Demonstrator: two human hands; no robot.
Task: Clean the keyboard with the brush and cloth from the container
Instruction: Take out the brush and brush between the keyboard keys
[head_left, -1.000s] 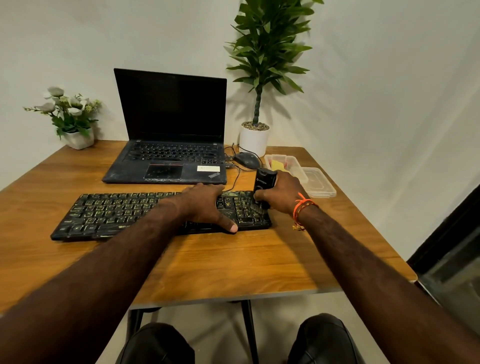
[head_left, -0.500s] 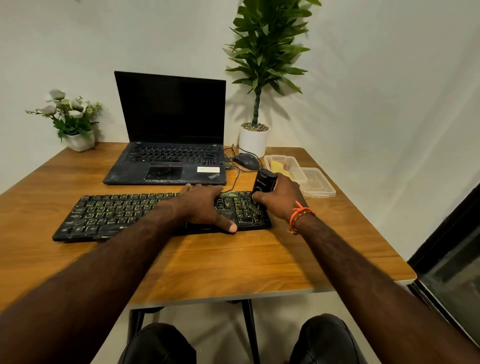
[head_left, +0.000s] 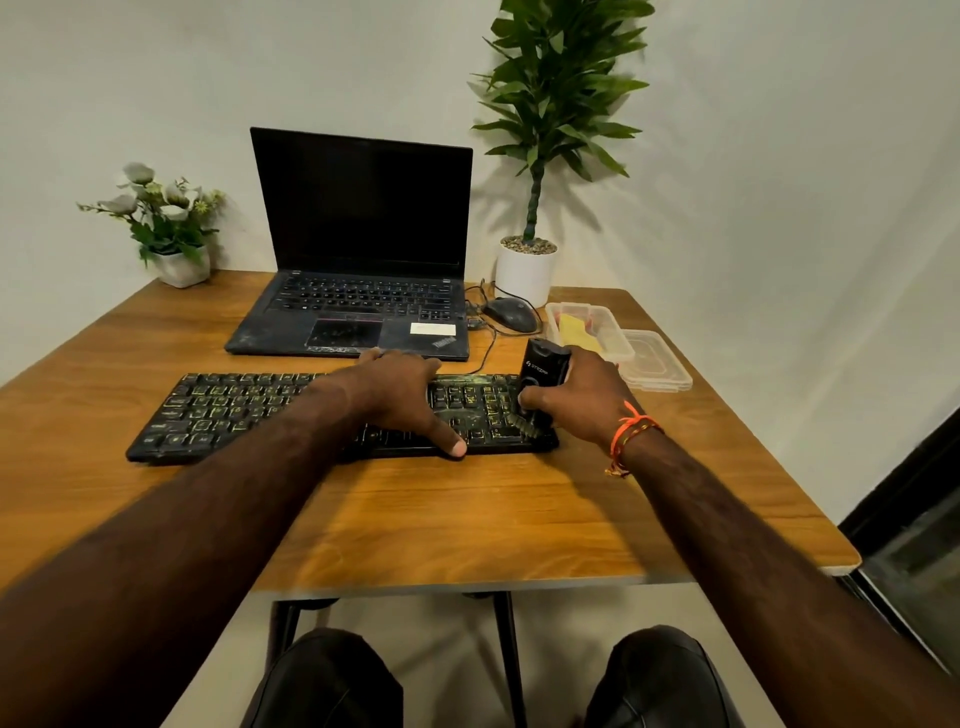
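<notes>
Flower pot (head_left: 182, 266): sitting at the far left corner of the desk (head_left: 467, 519), white blooms above it.
Keyboard (head_left: 234, 415): lying flat across the desk, just in front of the open laptop (head_left: 358, 260).
Left hand (head_left: 410, 395): resting palm down on the keyboard's middle, fingers spread straight, thumb reaching the near edge.
Brush (head_left: 540, 369): standing upright on the keyboard's right end, bristles touching the keys.
Right hand (head_left: 587, 400): gripping the brush, fingers curling round its black body; an orange thread is circling the wrist.
Mouse (head_left: 511, 314): lying behind the brush, beside the white plant pot (head_left: 524, 270).
Container (head_left: 608, 322): sitting open near the right edge, something yellow inside, its lid (head_left: 657, 361) lying just beside.
</notes>
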